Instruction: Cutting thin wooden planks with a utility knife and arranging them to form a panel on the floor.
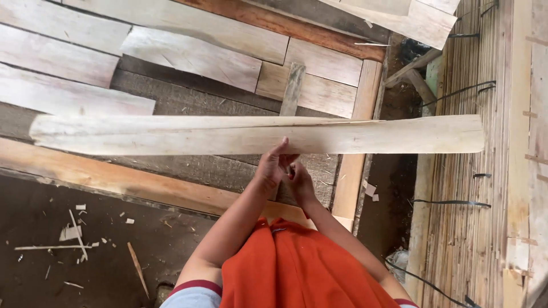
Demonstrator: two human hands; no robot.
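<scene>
Across the middle of the view, from nine o'clock to three o'clock, a long pale wooden slat [257,134] runs level, its ends well apart from the body. Both hands meet under its lower edge just below centre. The left hand [273,166] has its thumb raised against the slat's face and its fingers curled in, closed on the lower edge. The right hand [298,174] sits just beside it, touching it, fingers bent; whether it actually clamps the slat cannot be told. At six o'clock an orange cloth [297,268] covers the lap between the forearms. Behind the slat, from ten to one o'clock, flat wooden boards [188,54] lie side by side. At three to five o'clock a tall stack of thin strips [474,228] is tied with black bands [454,202]. At eight o'clock wood chips [71,231] are scattered on the dark floor [34,217].
</scene>
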